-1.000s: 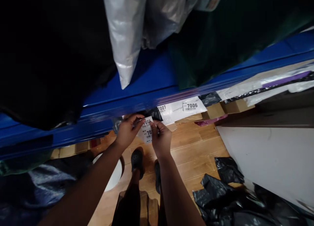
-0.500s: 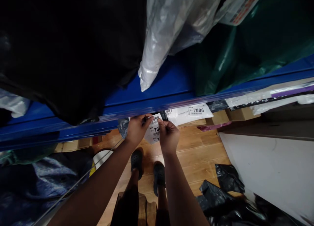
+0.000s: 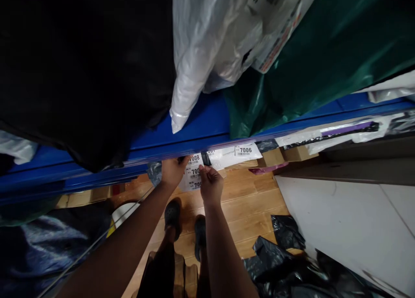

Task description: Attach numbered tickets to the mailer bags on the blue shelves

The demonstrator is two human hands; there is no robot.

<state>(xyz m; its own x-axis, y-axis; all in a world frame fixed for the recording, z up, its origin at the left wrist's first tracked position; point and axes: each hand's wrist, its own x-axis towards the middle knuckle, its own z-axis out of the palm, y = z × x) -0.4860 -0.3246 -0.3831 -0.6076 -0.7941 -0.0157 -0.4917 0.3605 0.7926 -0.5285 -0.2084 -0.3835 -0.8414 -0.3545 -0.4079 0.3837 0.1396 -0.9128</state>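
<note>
Below the front edge of the blue shelf (image 3: 207, 125) hangs a white label sheet (image 3: 190, 184) with printed numbers and barcodes; its top label ends in 008. My left hand (image 3: 173, 172) is closed at the sheet's upper left, with fingertips partly hidden under the shelf edge. On the right edge of the sheet, my right hand (image 3: 211, 185) pinches with thumb and fingers. Close by on the right is a white strip (image 3: 225, 159) bearing a label (image 3: 245, 150) that reads 7006. A bit of black tape (image 3: 205, 158) lies between sheet and strip.
On the shelf rest a black bag (image 3: 81, 73), a white plastic bag (image 3: 194, 52) and a green bag (image 3: 292, 82). Crumpled black plastic (image 3: 285, 263) lies on the wooden floor (image 3: 246, 198), beside a white panel (image 3: 337, 216). A dark blue bundle (image 3: 65, 242) is at left.
The view has shifted, so the shelf bags sit further left. My right hand has moved slightly down along the sheet's edge, and the sheet now lies flatter against the strip.
</note>
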